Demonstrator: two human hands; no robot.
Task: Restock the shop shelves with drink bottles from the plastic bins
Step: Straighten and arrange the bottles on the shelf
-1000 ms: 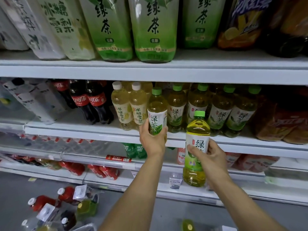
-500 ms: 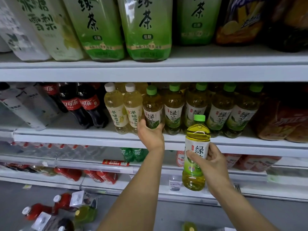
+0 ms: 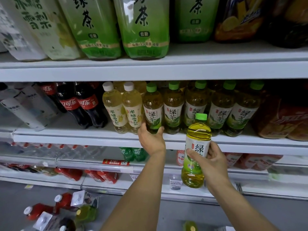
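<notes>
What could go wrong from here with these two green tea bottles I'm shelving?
The left hand grips the shelved green tea bottle at the shelf lip; it may tip, or knock the pear drink bottle beside it. The right hand holds the second green tea bottle in midair; a slip would drop it.

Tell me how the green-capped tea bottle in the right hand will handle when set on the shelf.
The tea bottle looks full nearly to the neck, so probably heavy for its size. Tall and narrow, it may tip if nudged high. Its surface looks glossy where the right hand grips, so possibly slippery.
</notes>
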